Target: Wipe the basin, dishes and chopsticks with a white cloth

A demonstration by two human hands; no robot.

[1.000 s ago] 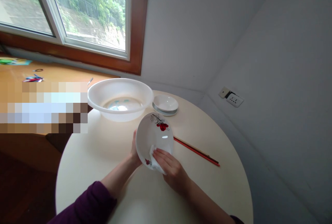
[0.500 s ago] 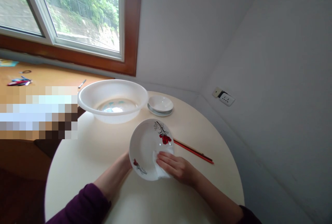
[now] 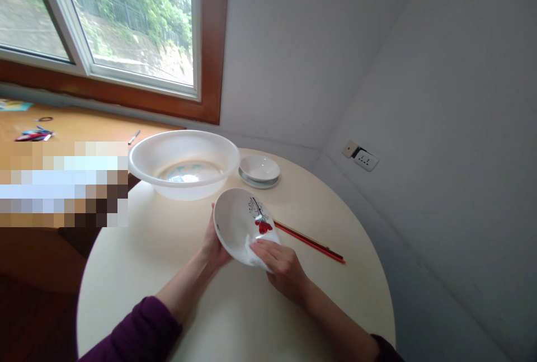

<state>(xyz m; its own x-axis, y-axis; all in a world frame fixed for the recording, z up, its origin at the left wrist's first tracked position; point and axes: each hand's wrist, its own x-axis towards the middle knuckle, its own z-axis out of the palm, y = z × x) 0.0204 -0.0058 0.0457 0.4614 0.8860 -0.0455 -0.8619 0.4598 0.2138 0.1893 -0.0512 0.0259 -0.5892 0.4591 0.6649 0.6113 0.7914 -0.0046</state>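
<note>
White cloth [image 3: 257, 254] sits under your right hand [image 3: 280, 266], fingers closed on it and pressing it to the near-right rim of the rose-print plate [image 3: 235, 222]. Your left hand [image 3: 212, 244] grips the plate's left edge and holds it tilted over the table [image 3: 168, 278], near centre. Wipe looks mid-pass to me. Basin [image 3: 184, 163] far left, small dishes [image 3: 259, 170] far, chopsticks [image 3: 310, 241] right, all untouched.

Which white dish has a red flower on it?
The tilted plate in the left hand, cloth pressed to it; the small dishes beside the basin are plain.
</note>
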